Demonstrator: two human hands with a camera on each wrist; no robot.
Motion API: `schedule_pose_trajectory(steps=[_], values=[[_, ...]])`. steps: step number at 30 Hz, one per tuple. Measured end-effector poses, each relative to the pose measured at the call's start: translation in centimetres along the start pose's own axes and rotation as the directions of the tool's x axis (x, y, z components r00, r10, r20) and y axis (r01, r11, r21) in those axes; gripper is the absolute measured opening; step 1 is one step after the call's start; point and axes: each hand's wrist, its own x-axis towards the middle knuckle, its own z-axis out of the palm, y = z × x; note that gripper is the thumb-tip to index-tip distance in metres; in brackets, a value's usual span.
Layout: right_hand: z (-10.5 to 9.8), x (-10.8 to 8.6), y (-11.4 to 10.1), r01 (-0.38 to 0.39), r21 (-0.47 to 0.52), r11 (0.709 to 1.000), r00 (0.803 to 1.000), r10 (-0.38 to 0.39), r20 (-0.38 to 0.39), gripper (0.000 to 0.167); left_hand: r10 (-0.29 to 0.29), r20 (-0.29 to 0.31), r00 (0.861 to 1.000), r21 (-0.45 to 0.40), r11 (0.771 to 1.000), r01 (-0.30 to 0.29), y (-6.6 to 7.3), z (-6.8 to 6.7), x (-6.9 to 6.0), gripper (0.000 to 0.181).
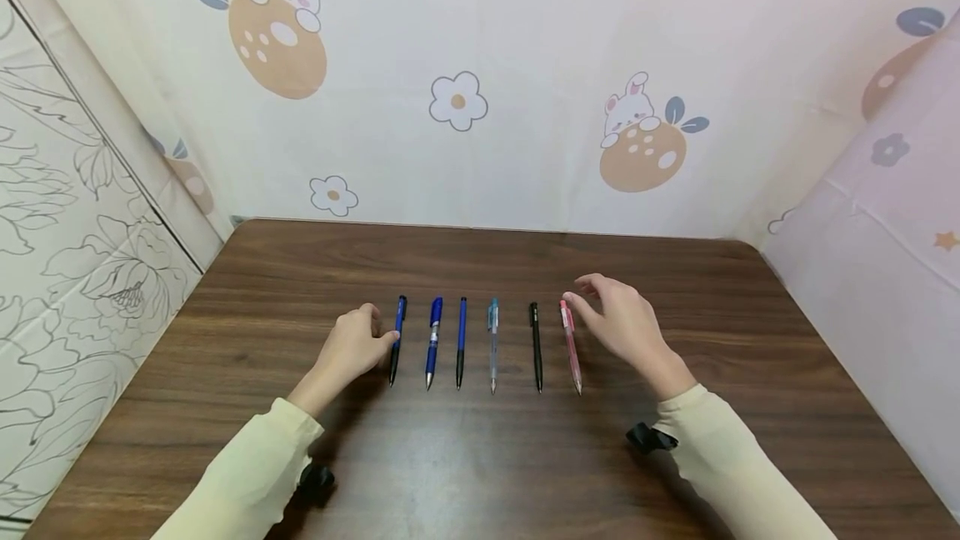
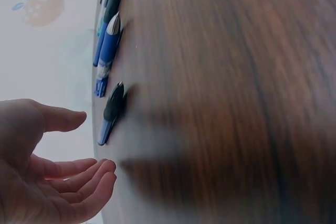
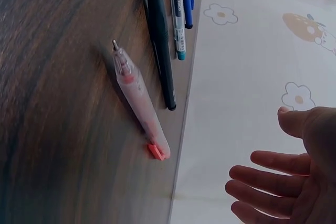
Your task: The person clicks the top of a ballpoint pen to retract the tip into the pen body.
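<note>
Several pens lie side by side on the brown wooden table [image 1: 450, 473], tips toward me. My left hand [image 1: 356, 342] hovers by the leftmost pen, a blue one with a black grip [image 1: 397, 344]; the left wrist view shows a gap between thumb and fingers, holding nothing. Over at the other end, my right hand [image 1: 626, 323] is beside a pink pen [image 3: 137, 98], its fingers loosely bent and holding nothing. Between them lie a blue pen with a silver tip [image 1: 432, 344], a slim blue pen [image 1: 461, 340], a clear pen with a teal top [image 1: 492, 344] and a black pen [image 3: 158, 35].
A patterned cloth [image 1: 525, 40] with rabbits and flowers hangs behind the table's far edge. To the left stands a panel with line-drawn flowers [image 1: 97, 273]. A black strap piece [image 1: 651, 437] shows at the right sleeve, and another [image 1: 315, 483] at the left.
</note>
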Motion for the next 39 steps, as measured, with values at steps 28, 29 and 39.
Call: schedule_pose_trajectory(steps=[28, 29, 39], values=[[1.1, -0.6, -0.8, -0.001, 0.023, 1.000, 1.000, 0.001, 0.013, 0.040, -0.128, 0.015, 0.992, 0.108, 0.986, 0.125, 2.2, 1.9, 0.4, 0.044], [1.0, -0.6, -0.8, 0.003, 0.024, 1.000, 1.000, -0.003, 0.011, 0.040, -0.131, 0.017, 0.991, 0.102, 0.986, 0.129, 2.3, 1.8, 0.4, 0.042], [1.6, -0.4, -1.1, 0.037, 0.002, 0.999, 0.999, -0.037, 0.022, 0.038, -0.073, 0.019, 0.997, 0.061, 0.996, 0.071, 2.2, 1.6, 1.0, 0.027]])
